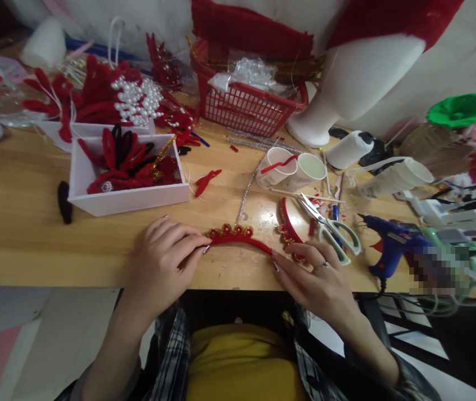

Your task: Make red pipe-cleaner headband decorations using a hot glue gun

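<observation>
"Watching from the side, what'd you see in the hands?"

"Curved red band [241,241], nr the front edge of the desk [20,242], stretched btwn both. L hand [168,253] had its grip pinched on one end, R hand [319,273] had the other."

"Anything on it?"

"Yep, row of gold-edged loops [238,230] along the far side, mostly toward the L end."

"And nr the R hand?"

"2nd red band [291,221] w/ gold trim, just past the fingers; couldn't tell if they touched it. Scissors [323,221] were right beside that, tips pointing away & to the L. Blue glue gun [393,240] lay further R."

"Other side?"

"White box [133,199] beyond the L hand, w/ red & black fuzzy pcs [127,153] in it."

"Back of the desk?"

"Red basket [241,108], plastic bag [250,72] on top. Nearer, 2 paper cups: 1 w/ sth red across its mouth [277,165], the other w/ sth pale inside [310,167]."
</observation>
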Tool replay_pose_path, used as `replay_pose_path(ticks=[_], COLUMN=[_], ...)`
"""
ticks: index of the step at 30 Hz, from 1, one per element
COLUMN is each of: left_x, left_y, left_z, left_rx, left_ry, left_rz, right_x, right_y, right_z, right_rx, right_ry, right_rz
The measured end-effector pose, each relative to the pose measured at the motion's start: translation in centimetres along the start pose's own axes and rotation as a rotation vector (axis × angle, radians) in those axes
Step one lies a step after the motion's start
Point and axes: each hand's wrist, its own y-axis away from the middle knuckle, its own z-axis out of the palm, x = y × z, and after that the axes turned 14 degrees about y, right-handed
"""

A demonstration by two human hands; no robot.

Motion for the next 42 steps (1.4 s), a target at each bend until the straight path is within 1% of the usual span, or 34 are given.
replay_pose_path(ticks=[5, 10, 12, 16, 17, 20, 22, 25, 28, 33, 35, 39, 42], left_x=[0.0, -0.1, -0.1, 0.0, 0.0, 0.0, 0.0, 0.0, -0.1, -0.1, 0.0, 0.0, 0.0], left_y=[0.1, 0.1, 0.0, 0.0, 0.0, 0.0, 0.0, 0.0, 0.0, 0.0, 0.0, 0.0, 0.0], left_z=[0.0, 0.1, 0.0, -0.1, -0.1, 0.0, 0.0, 0.0, 0.0, -0.1, -0.1, -0.1, 0.0], left_rx=[0.000, -0.003, -0.008, -0.007, -0.006, 0.002, -0.001, -0.012, -0.009, -0.016, -0.021, -0.011, -0.010], left_ry=[-0.001, -0.003, -0.004, -0.002, -0.002, -0.007, -0.012, -0.010, -0.005, -0.012, -0.006, 0.003, 0.000], left_rz=[0.002, 0.009, 0.019, 0.020, 0.020, 0.028, 0.028, 0.022, 0.023, 0.010, 0.000, -0.001, -0.003], right_x=[0.3, 0.7, 0.7, 0.5, 0.4, 0.2, 0.0, -0.5, -1.2, -2.1, -2.4, -2.8, -3.0], right_y=[0.4, 0.5, 0.3, 0.0, -0.1, -0.2, -0.4, -0.9, -1.7, -2.3, -2.2, -1.8, -1.7], right_z=[0.2, -0.4, -0.6, -0.5, -0.4, -0.4, -0.4, -0.1, 0.6, 1.8, 2.1, 2.6, 2.7], right_rx=[0.005, 0.099, 0.132, 0.209, 0.234, 0.304, 0.322, 0.282, 0.201, 0.081, 0.064, 0.074, 0.048], right_ry=[-0.001, 0.008, -0.042, -0.218, -0.233, -0.239, -0.249, -0.304, -0.369, -0.265, -0.244, -0.207, -0.185], right_rz=[-0.005, 0.014, 0.083, 0.298, 0.322, 0.329, 0.345, 0.365, 0.343, 0.388, 0.388, 0.372, 0.371])
